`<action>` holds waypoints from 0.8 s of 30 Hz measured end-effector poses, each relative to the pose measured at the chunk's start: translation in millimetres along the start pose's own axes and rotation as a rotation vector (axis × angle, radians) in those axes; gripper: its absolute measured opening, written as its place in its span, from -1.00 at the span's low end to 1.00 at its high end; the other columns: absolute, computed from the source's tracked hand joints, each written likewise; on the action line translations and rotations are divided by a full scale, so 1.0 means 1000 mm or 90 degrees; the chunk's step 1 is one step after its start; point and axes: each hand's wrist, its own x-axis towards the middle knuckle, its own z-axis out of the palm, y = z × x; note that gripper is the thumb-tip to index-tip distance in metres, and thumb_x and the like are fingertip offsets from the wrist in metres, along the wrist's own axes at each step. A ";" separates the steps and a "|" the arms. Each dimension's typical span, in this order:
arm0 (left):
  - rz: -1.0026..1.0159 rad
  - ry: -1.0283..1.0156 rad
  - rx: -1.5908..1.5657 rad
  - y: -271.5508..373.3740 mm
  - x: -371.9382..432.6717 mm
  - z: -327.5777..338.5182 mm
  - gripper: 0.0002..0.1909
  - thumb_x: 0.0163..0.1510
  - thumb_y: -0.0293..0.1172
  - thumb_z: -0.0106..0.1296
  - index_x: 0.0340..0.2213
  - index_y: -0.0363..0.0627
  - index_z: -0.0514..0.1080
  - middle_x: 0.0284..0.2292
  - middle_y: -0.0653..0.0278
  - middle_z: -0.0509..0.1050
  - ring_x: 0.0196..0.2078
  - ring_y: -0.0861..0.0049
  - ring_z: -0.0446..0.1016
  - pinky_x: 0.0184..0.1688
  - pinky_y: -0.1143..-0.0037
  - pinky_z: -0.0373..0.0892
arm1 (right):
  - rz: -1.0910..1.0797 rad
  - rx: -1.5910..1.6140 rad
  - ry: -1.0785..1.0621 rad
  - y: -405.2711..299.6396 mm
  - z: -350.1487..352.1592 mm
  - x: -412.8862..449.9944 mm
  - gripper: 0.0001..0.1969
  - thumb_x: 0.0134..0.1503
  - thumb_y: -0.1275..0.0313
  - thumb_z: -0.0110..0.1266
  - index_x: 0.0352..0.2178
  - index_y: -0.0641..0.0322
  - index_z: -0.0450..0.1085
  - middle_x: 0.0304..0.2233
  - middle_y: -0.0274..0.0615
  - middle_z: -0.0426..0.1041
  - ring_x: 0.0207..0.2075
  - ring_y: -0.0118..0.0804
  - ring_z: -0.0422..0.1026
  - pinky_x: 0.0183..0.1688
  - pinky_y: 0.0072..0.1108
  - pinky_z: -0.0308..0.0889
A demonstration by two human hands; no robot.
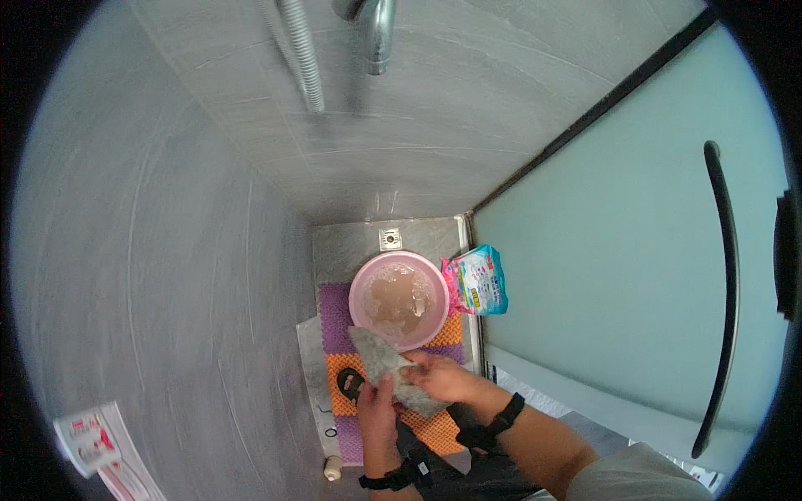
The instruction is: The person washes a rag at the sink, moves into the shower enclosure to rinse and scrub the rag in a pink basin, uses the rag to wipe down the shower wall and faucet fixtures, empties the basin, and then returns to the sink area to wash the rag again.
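A grey, fuzzy piece of fabric (376, 351) hangs between my hands, and its far tip overlaps the near rim of a pink plastic basin (355, 307). My right hand (438, 377) grips its right side. With the fingers of my left hand (376, 404) I hold the near-left edge; the fingertips are partly hidden. Cloudy brownish water (401, 299) with foam around its edge fills the basin. I cannot tell what kind of item the fabric is.
Right of the basin, a blue-and-pink detergent bag (481, 282) leans by the frosted glass door (601, 250). A floor drain (390, 238) lies beyond the basin. Under it are purple and orange foam mats (350, 442). A small bottle (333, 468) stands lower left; a metal faucet (378, 44) projects above.
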 end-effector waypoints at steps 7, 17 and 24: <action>0.046 -0.092 0.207 -0.019 0.097 -0.005 -0.56 0.18 -0.23 0.17 -0.02 -0.29 0.43 -0.13 0.16 0.54 -0.12 0.42 0.51 -0.05 0.41 0.42 | 0.115 0.003 -0.054 0.049 -0.019 0.062 -0.27 0.19 -0.13 0.10 0.14 0.29 0.34 0.03 0.16 0.48 0.10 0.07 0.45 0.13 -0.32 0.34; -0.042 -0.181 0.467 -0.079 0.270 -0.038 -0.55 0.16 -0.23 0.25 -0.03 -0.28 0.47 -0.11 0.18 0.56 -0.06 0.48 0.50 0.01 0.43 0.39 | 0.136 0.215 0.012 0.251 0.024 0.192 -0.48 0.19 0.18 0.27 0.09 0.20 0.39 -0.08 -0.16 0.53 -0.04 -0.37 0.47 0.05 -0.48 0.37; -0.095 -0.334 0.717 -0.132 0.354 -0.051 -0.54 0.19 -0.04 0.16 -0.16 -0.26 0.55 -0.26 0.14 0.61 -0.20 0.37 0.57 -0.07 0.38 0.42 | 0.095 0.073 -0.063 0.336 0.055 0.240 -0.42 0.21 -0.01 0.09 0.10 0.19 0.38 -0.02 0.14 0.50 0.05 0.04 0.47 0.14 -0.31 0.31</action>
